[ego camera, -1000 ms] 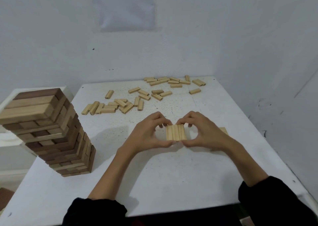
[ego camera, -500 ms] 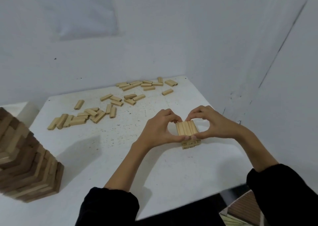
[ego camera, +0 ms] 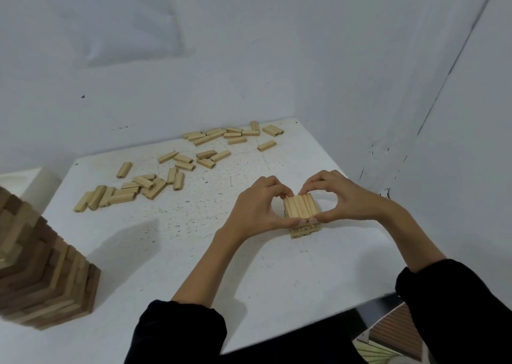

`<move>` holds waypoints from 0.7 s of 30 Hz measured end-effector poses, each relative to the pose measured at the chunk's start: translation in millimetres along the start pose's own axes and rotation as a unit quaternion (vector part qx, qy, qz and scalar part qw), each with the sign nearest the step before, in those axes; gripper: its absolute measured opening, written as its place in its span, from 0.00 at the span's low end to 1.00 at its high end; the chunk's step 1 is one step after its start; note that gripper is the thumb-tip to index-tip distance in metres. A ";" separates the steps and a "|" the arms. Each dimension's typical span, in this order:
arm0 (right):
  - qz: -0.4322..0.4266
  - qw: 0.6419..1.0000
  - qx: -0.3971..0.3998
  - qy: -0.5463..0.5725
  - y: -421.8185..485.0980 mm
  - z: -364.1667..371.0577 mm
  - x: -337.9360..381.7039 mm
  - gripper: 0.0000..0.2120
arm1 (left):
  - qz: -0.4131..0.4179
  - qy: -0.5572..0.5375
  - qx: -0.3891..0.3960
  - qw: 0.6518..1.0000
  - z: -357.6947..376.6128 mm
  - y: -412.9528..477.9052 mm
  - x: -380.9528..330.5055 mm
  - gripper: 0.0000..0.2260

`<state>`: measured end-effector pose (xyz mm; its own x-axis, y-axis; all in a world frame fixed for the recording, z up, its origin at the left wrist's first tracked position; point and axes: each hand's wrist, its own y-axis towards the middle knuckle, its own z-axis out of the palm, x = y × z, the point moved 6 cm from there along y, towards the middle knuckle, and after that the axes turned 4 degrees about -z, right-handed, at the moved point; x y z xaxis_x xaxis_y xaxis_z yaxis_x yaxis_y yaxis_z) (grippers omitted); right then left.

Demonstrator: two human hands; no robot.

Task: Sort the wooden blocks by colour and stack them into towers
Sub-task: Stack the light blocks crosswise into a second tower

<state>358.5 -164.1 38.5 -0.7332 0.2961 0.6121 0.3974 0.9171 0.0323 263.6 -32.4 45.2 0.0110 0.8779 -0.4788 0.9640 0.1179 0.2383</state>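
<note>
A small light-wood tower (ego camera: 303,231) is sitting towards the right side of the white desk (ego camera: 249,294). Its top row of blocks (ego camera: 300,207), lying side by side, is resting on a layer beneath. How many layers are lying under it I cannot tell, since the thumbs are covering the front edge.

The left hand (ego camera: 253,211) and the right hand (ego camera: 342,201) are gripping that row from both sides. Each grip is curled, with forefingers pressing the far ends and thumbs meeting at the near edge, so the row is being pinched square between them.

Farther out, many loose light blocks (ego camera: 144,189) are lying scattered across the middle and back of the desk, well apart from the tower. At the left edge a tall mixed tower (ego camera: 44,266) of dark and light blocks is standing, twisted and unsorted.

Judging from this, the job is only getting started. One light tower is at its first layers, the loose light pieces are waiting, and the dark blocks are not yet being separated at all.
</note>
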 end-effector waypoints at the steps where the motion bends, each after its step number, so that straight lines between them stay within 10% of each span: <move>1: 0.002 1.000 0.002 0.004 0.0 0.9 -0.8 0.23 | -0.001 0.000 -0.001 1.000 0.3 0.0 0.4 0.22; 21: 0.018 0.990 -0.039 0.131 23.4 -7.4 -9.0 0.22 | -0.061 -0.060 -0.039 0.996 -20.3 5.1 43.3 0.31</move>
<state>378.4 -147.2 39.6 -0.5532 0.2386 0.7982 0.4685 0.8813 0.0613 263.5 15.6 42.8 -0.0684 0.7938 -0.6043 0.9369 0.2594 0.2346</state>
